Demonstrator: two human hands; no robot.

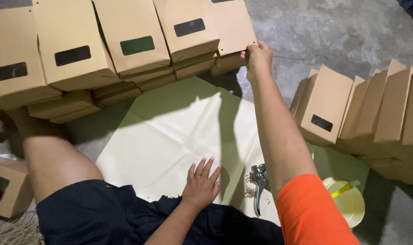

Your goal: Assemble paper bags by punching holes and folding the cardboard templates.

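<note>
Pinching a brown paper bag (233, 25) corner, the right hand (258, 56) fingers grip while the left hand (202, 186) rests flat, fingers spread, on pale cloth (170, 131).

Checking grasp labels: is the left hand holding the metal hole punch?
No: the left hand lies flat, fingers spread, on the pale sheet, while the hole punch sits apart to its right.
</note>
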